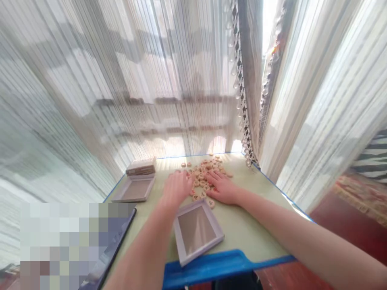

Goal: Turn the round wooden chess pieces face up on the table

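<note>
Both left hand (175,189) and right hand (222,187) lie open, grasping nothing, on wooden discs (208,165) strewn lengthwise toward the curtain (151,100).

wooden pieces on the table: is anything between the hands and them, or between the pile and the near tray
Nothing visible. The right hand lies flat on the wooden pieces, and the blurred left hand is at the pile's left edge. The near tray sits open just in front of the pile, with only bare table between them.
</note>
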Available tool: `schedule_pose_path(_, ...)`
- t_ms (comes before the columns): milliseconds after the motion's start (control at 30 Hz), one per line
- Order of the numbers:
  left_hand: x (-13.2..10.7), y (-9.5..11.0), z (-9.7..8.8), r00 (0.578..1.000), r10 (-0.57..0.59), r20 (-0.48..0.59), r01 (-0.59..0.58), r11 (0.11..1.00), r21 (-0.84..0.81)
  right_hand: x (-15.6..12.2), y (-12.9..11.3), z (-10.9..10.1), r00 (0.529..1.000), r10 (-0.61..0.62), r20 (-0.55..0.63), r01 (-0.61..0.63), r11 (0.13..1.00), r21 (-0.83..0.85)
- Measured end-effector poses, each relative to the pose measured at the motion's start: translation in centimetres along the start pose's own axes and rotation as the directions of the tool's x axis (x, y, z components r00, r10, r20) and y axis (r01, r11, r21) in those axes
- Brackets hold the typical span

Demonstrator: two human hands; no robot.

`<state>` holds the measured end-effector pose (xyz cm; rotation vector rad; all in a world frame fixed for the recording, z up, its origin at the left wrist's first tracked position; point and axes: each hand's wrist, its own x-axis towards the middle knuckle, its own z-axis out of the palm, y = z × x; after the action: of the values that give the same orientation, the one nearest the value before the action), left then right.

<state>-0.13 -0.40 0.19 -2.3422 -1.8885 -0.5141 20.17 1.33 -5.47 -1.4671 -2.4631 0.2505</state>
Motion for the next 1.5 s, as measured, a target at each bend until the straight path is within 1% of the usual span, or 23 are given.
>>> schedule_pose_path(67,-0.3,-0.1,-0.4,0.997,0.039,0.059,-0.037,0.999,-0.039,-0.2,0.2,-0.1,0.999,-0.014,-0.030,0.015,1.000,0.024)
schedule_pose_path(133,-0.6,-0.3,-0.6,0.977,0.136,0.164,-0.116,0.986,-0.122,-0.6,0.2,-0.5,0.997,-0.046,-0.059,0.049,0.998,0.045)
schedule_pose_path(200,-0.8,-0.6,-0.7,0.948,0.224,0.226,-0.178,0.962,-0.205,-1.1,0.1,-1.0,0.986,-0.153,-0.065,0.157,0.985,0.070)
schedule_pose_path(267,-0.9,-0.9,-0.5,0.929,0.265,0.259,-0.202,0.948,-0.245,-1.5,-0.1,-1.3,0.967,-0.252,-0.049,0.255,0.963,0.091)
schedule_pose_path(333,-1.0,-1.0,-0.3,0.900,0.304,0.314,-0.219,0.935,-0.278,-1.7,-0.3,-1.2,0.952,-0.302,-0.037,0.305,0.947,0.098)
schedule_pose_path(433,-0.9,-1.0,-0.1,0.845,0.360,0.395,-0.232,0.913,-0.337,-1.4,-0.3,-0.6,0.950,-0.298,-0.093,0.307,0.946,0.103)
schedule_pose_path(500,-0.7,-0.8,0.1,0.824,0.388,0.412,-0.240,0.899,-0.366,-1.0,-0.1,-0.1,0.949,-0.276,-0.155,0.295,0.948,0.117)
schedule_pose_path(533,-0.6,-0.8,0.3,0.822,0.397,0.409,-0.245,0.894,-0.376,-0.9,0.0,0.1,0.946,-0.270,-0.179,0.294,0.948,0.125)
schedule_pose_path(600,-0.3,-0.5,0.8,0.831,0.408,0.378,-0.261,0.886,-0.384,-0.9,0.2,0.2,0.938,-0.276,-0.210,0.306,0.944,0.126)
schedule_pose_path(667,-0.1,-0.1,1.3,0.848,0.420,0.323,-0.289,0.878,-0.383,-1.2,0.3,0.1,0.929,-0.291,-0.228,0.323,0.939,0.118)
schedule_pose_path(767,-0.1,0.8,1.7,0.874,0.418,0.249,-0.308,0.871,-0.383,-1.7,0.1,-0.4,0.928,-0.301,-0.220,0.332,0.936,0.116)
schedule_pose_path(833,-0.2,1.3,1.4,0.912,0.362,0.193,-0.270,0.883,-0.383,-2.0,0.0,-0.8,0.928,-0.310,-0.205,0.338,0.934,0.117)
schedule_pose_path(900,-0.3,1.5,0.9,0.954,0.275,0.119,-0.210,0.897,-0.389,-2.1,-0.1,-1.0,0.924,-0.323,-0.203,0.350,0.929,0.117)
schedule_pose_path(933,-0.3,1.5,0.7,0.967,0.240,0.080,-0.190,0.897,-0.398,-2.1,-0.1,-1.1,0.921,-0.330,-0.205,0.359,0.925,0.122)
schedule_pose_path(1000,-0.2,1.1,0.3,0.981,0.192,0.007,-0.175,0.905,-0.388,-1.8,0.1,-1.1,0.919,-0.323,-0.226,0.358,0.924,0.137)
schedule_pose_path(1067,0.1,0.4,0.3,0.980,0.189,-0.054,-0.196,0.924,-0.327,-1.5,0.3,-1.0,0.907,-0.333,-0.258,0.378,0.914,0.149)
schedule_pose_path(1133,0.3,-0.5,0.6,0.975,0.214,-0.062,-0.223,0.939,-0.261,-1.2,0.4,-0.9,0.891,-0.339,-0.303,0.397,0.904,0.156)
schedule_pose_path(1167,0.5,-1.0,0.8,0.976,0.213,-0.047,-0.218,0.947,-0.237,-1.1,0.4,-0.7,0.886,-0.335,-0.321,0.397,0.905,0.154)
schedule_pose_path(1200,0.6,-1.4,1.1,0.982,0.188,-0.035,-0.191,0.957,-0.217,-1.0,0.4,-0.6,0.885,-0.322,-0.336,0.387,0.910,0.147)
schedule_pose_path(1267,0.8,-2.1,1.6,0.986,0.165,-0.027,-0.168,0.970,-0.176,-1.0,0.4,-0.3,0.890,-0.249,-0.383,0.317,0.940,0.125)
schedule_pose_path(1333,1.0,-2.5,2.2,0.985,0.169,-0.013,-0.169,0.975,-0.142,-1.1,0.3,0.1,0.898,-0.175,-0.404,0.223,0.972,0.076)
schedule_pose_path(1433,1.2,-2.8,3.0,0.986,0.168,0.019,-0.163,0.977,-0.139,-1.1,0.1,0.4,0.912,-0.072,-0.404,0.086,0.996,0.016)
schedule_pose_path(1500,1.2,-2.7,3.2,0.983,0.178,0.053,-0.169,0.974,-0.148,-0.9,0.0,0.4,0.915,-0.033,-0.403,0.042,0.999,0.014)
